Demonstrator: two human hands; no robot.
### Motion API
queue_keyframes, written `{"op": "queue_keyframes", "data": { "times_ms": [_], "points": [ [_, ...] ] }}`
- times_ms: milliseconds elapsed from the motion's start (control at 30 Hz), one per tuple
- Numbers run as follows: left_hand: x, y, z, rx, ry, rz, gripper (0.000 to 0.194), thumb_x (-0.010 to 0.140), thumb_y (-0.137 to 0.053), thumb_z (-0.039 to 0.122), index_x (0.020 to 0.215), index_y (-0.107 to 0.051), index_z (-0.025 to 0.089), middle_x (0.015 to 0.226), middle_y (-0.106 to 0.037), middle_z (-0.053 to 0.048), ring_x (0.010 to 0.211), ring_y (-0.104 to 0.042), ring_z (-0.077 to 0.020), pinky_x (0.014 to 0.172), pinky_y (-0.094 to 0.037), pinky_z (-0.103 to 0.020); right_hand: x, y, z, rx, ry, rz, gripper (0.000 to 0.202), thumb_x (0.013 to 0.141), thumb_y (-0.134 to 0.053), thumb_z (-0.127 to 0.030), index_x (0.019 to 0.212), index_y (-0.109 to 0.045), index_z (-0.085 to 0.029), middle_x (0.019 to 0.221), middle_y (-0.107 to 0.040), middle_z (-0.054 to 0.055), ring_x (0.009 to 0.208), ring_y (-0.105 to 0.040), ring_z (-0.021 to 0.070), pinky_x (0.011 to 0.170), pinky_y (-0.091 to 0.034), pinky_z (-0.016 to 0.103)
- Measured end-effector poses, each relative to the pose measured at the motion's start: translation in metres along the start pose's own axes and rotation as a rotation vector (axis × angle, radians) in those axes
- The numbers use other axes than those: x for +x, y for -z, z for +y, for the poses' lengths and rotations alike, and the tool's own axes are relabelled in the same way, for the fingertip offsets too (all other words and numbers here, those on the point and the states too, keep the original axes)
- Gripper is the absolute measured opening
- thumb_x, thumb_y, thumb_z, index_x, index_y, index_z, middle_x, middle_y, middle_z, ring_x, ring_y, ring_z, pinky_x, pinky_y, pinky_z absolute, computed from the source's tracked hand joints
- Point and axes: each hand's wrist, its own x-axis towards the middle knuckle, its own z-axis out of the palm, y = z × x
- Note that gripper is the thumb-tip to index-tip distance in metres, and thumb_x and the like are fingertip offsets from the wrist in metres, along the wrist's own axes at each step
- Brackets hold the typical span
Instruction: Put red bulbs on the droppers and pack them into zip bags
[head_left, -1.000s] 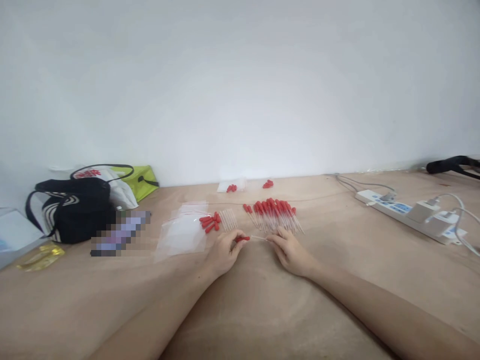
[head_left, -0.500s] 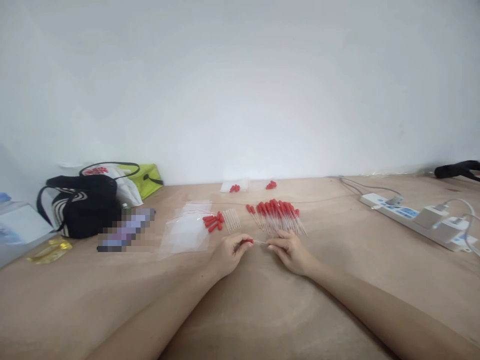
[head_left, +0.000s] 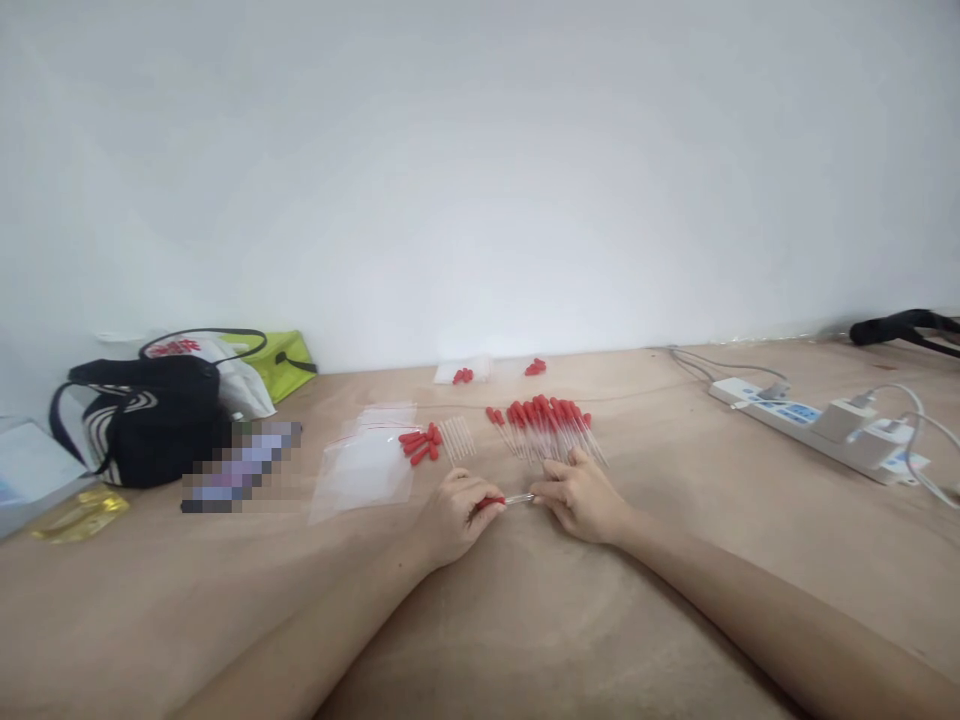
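Note:
My left hand pinches a red rubber dropper bulb between thumb and fingers. A clear dropper tube runs from the bulb's mouth to my right hand, whose fingers are closed on its other end. How deep the tube sits in the bulb I cannot tell. Behind my right hand lies a row of droppers with red bulbs, their thin tubes pointing toward me. Loose red bulbs lie beyond my left hand, beside several bare clear tubes.
Clear plastic bags lie flat on the wooden table. More red bulbs sit near the wall. A black bag and a blurred-out flat object are at left; a white power strip with cables is at right.
The view has shifted slightly. My hands have come a little lower, still joined by the bulb and tube, and more of the clear tube shows its width between them.

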Motion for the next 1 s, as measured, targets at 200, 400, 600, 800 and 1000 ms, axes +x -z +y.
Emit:
{"op": "queue_keyframes", "data": {
  "times_ms": [200, 400, 600, 800, 1000],
  "points": [
    [-0.001, -0.001, -0.001, -0.018, -0.015, 0.023, 0.015, 0.081, -0.045, 0.025, 0.077, -0.058, 0.018, 0.069, -0.062, -0.003, 0.066, -0.054, -0.0149, 0.070, -0.040, -0.030, 0.000, 0.002, -0.005, 0.048, -0.037, -0.022, 0.026, 0.084, -0.037, -0.023, 0.075, -0.061, -0.019, 0.069, -0.051, 0.001, 0.057, -0.037, 0.0097, 0.063, -0.018, 0.028],
    [-0.003, -0.004, 0.001, -0.023, -0.039, -0.005, 0.014, 0.081, -0.044, 0.024, 0.078, -0.054, 0.016, 0.070, -0.058, -0.004, 0.068, -0.052, -0.0151, 0.065, -0.041, -0.026, 0.000, 0.004, -0.010, 0.145, -0.038, -0.035, 0.027, 0.084, -0.037, -0.022, 0.065, -0.055, -0.017, 0.065, -0.049, -0.001, 0.058, -0.038, 0.0095, 0.064, -0.019, 0.027],
    [-0.003, -0.004, 0.005, -0.011, -0.080, 0.007, 0.014, 0.082, -0.042, 0.023, 0.076, -0.053, 0.015, 0.069, -0.056, -0.005, 0.067, -0.052, -0.0151, 0.064, -0.041, -0.026, 0.003, 0.001, -0.015, 0.201, -0.038, -0.035, 0.027, 0.084, -0.037, -0.021, 0.064, -0.054, -0.017, 0.065, -0.049, -0.002, 0.058, -0.039, 0.0091, 0.064, -0.019, 0.026],
    [0.000, -0.005, -0.002, 0.015, -0.132, 0.005, 0.014, 0.083, -0.042, 0.022, 0.079, -0.054, 0.015, 0.073, -0.058, -0.005, 0.071, -0.052, -0.0158, 0.066, -0.042, -0.027, 0.008, 0.003, -0.020, 0.161, -0.067, -0.054, 0.027, 0.084, -0.036, -0.022, 0.068, -0.058, -0.018, 0.065, -0.052, -0.001, 0.058, -0.040, 0.0089, 0.064, -0.019, 0.027],
    [0.006, 0.012, -0.017, 0.164, -0.074, 0.042, 0.021, 0.080, -0.049, 0.034, 0.093, -0.057, 0.018, 0.090, -0.060, -0.006, 0.088, -0.052, -0.0195, 0.081, -0.039, -0.033, 0.014, 0.019, -0.023, 0.075, -0.133, -0.115, 0.022, 0.079, -0.045, -0.024, 0.068, -0.063, -0.018, 0.071, -0.061, 0.004, 0.073, -0.049, 0.0155, 0.065, -0.022, 0.029]
  ]
}}
